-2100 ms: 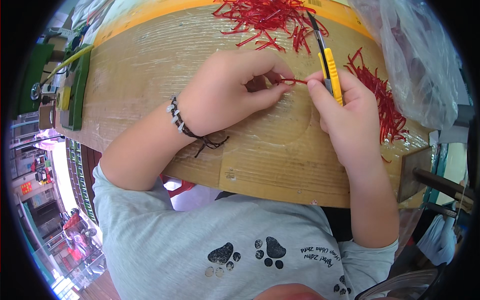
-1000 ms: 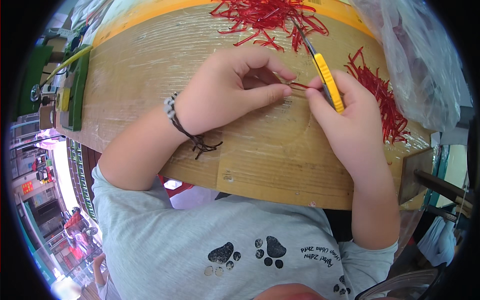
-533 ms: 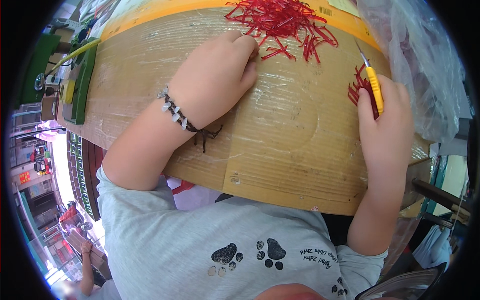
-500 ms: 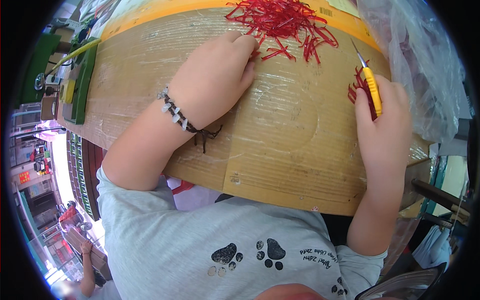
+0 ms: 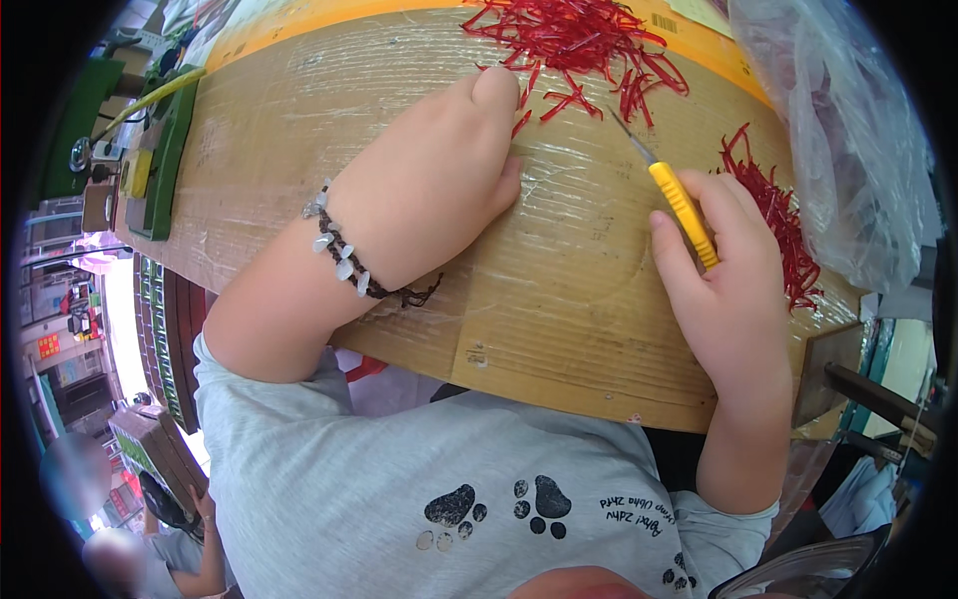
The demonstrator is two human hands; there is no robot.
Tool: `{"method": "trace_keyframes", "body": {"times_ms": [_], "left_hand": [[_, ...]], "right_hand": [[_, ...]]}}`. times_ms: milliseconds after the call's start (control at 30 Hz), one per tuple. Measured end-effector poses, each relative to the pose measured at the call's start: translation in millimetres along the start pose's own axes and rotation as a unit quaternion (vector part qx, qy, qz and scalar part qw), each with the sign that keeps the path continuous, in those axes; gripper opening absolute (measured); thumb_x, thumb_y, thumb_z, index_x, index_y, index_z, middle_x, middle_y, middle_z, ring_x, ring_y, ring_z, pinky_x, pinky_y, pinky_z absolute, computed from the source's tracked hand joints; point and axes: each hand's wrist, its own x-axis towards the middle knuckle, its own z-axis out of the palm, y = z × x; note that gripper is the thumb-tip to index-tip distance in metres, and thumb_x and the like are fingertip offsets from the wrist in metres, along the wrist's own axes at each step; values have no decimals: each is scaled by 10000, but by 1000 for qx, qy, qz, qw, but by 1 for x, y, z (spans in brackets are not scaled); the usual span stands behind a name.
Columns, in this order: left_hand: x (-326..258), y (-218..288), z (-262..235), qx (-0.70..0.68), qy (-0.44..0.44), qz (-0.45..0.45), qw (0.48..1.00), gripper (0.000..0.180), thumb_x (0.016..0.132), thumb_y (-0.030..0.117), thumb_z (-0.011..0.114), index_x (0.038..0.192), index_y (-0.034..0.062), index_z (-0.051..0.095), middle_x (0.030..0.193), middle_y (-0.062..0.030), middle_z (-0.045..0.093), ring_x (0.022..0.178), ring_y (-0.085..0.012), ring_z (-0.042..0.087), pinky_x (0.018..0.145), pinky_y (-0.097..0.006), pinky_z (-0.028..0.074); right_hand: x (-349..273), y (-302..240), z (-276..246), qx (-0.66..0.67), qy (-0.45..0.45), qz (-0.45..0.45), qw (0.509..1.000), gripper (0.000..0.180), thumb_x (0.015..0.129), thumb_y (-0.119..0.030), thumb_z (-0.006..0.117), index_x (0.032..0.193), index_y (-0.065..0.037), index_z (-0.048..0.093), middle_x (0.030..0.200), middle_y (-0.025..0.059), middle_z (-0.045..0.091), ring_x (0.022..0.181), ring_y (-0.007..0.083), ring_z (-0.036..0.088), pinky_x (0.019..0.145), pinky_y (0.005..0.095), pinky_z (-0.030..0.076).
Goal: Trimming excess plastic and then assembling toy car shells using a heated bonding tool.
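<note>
Yellow knife [image 5: 684,215] sits in the right hand [image 5: 733,275], fingers [image 5: 711,195] half-curled.

The cardboard worktop [image 5: 569,299] at centre has a ridged brown surface under glossy, crinkled clear film. Toward 12 to 1 o'clock, the pile of red strips [image 5: 574,40] looks like smooth, shiny plastic; the smaller heap [image 5: 788,240], between 2 and 3, matches it. At 2 o'clock, the utility knife [image 5: 683,215] pairs a ribbed yellow plastic handle with a grey metal blade [image 5: 631,137]; farther out hangs a wrinkled, translucent plastic bag [image 5: 848,140]. At 6, the T-shirt [image 5: 329,479] is soft, matt grey cloth. Toward 10, the bracelet [image 5: 344,262] joins rough braided cord and polished, pale stone-like chips.
</note>
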Motion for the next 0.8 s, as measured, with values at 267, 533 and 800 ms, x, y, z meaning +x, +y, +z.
{"method": "trace_keyframes", "body": {"times_ms": [267, 533, 800], "left_hand": [[-6, -5, -9, 91, -57, 3, 994, 201, 996, 182, 608, 1006, -5, 536, 930, -212, 661, 868, -409, 657, 768, -466, 534], [-3, 3, -3, 81, -72, 0, 994, 204, 1009, 215, 588, 954, 20, 564, 839, -197, 659, 795, -410, 653, 704, -487, 518], [0, 12, 12, 14, -81, 56, 995, 209, 1009, 255, 604, 976, 49, 605, 803, -175, 669, 756, -394, 662, 664, -471, 532]], "right_hand": [[0, -8, 0, -18, -44, 24, 999, 224, 895, -66, 687, 1088, 33, 630, 935, 187, 613, 800, 375, 621, 690, 418, 485], [-4, -5, 8, -25, -47, -25, 998, 237, 915, -82, 669, 1131, 3, 619, 959, 181, 630, 842, 384, 644, 722, 441, 509], [-10, -13, 8, -165, -48, -9, 985, 295, 959, -140, 636, 1242, -58, 622, 982, 150, 629, 788, 358, 661, 674, 451, 543]]}}
